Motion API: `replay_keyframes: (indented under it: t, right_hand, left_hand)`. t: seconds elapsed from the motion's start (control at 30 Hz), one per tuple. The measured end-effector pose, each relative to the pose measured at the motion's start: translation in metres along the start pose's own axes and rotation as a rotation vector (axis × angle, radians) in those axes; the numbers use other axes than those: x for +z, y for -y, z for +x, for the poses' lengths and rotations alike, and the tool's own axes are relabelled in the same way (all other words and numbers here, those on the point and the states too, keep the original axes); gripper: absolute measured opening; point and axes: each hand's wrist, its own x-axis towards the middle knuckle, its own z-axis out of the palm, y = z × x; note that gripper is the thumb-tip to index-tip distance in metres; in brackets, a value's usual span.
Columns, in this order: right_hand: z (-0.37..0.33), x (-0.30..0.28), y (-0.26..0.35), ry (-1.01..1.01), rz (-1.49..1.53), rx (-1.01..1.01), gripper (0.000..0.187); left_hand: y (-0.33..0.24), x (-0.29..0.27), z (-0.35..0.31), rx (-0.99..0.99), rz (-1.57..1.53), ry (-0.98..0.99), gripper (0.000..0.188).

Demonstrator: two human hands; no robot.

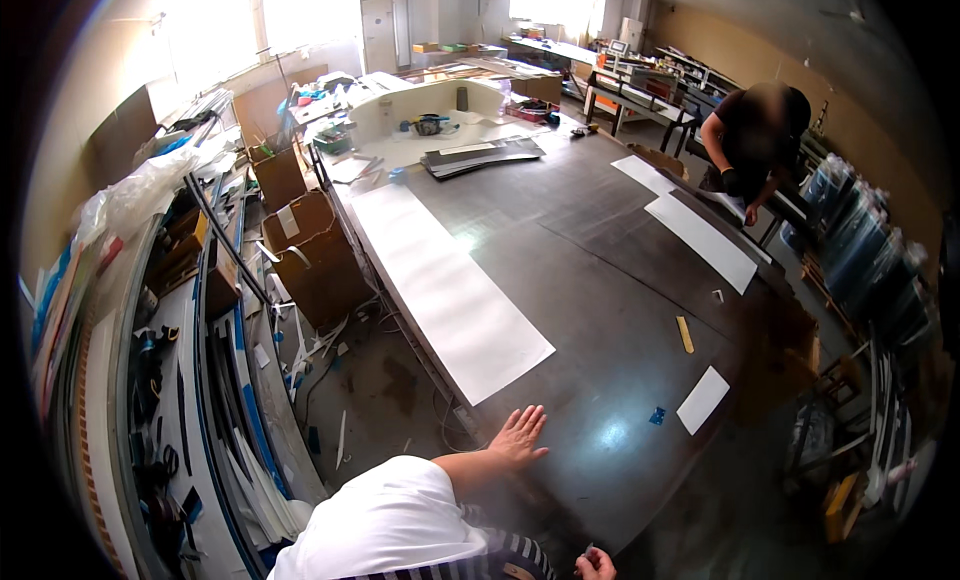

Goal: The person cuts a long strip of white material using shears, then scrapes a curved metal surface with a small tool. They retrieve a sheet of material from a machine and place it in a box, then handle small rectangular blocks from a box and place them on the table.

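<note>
My left grip (518, 437)'s splayed, empty, near the long white sheet (450, 292) along the surface (600, 315)'s left edge; can't tell my right grip (597, 564)'s state. Sheet's probably light, bendy: I'd pinch the near corners.

On the table (600, 350), a sheet (450, 290) lies beyond the left hand (518, 437), a scrap (657, 416) and a strip (685, 334) to the hand's right; left, beside the table, a carton (318, 265).
</note>
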Motion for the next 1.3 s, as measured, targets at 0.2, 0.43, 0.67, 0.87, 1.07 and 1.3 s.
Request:
replay_keyframes:
  t: [0.2, 0.43, 0.67, 0.87, 1.07, 1.3]
  right_hand:
    - [0.001, -0.004, 0.013, 0.079, -0.036, 0.002, 0.036]
    - [0.025, -0.028, 0.068, 0.326, -0.209, 0.16, 0.042]
    - [0.093, -0.075, 0.073, 0.465, -0.259, -0.013, 0.039]
    - [0.138, -0.162, 0.028, 0.534, -0.44, -0.185, 0.042]
    - [0.152, -0.206, 0.029, 0.557, -0.451, -0.042, 0.042]
    - [0.136, -0.213, 0.062, 0.583, -0.622, -0.138, 0.042]
  left_hand:
    - [-0.005, 0.004, 0.006, -0.019, -0.014, 0.036, 0.078]
    - [-0.05, 0.018, 0.011, -0.167, -0.2, -0.165, 0.071]
    - [-0.156, 0.044, 0.009, -0.382, -0.227, -0.314, 0.063]
    - [-0.167, 0.033, 0.006, -0.437, -0.028, -0.369, 0.056]
    - [-0.179, 0.031, 0.014, -0.461, -0.023, -0.321, 0.058]
    - [-0.181, 0.036, 0.018, -0.462, -0.044, -0.303, 0.059]
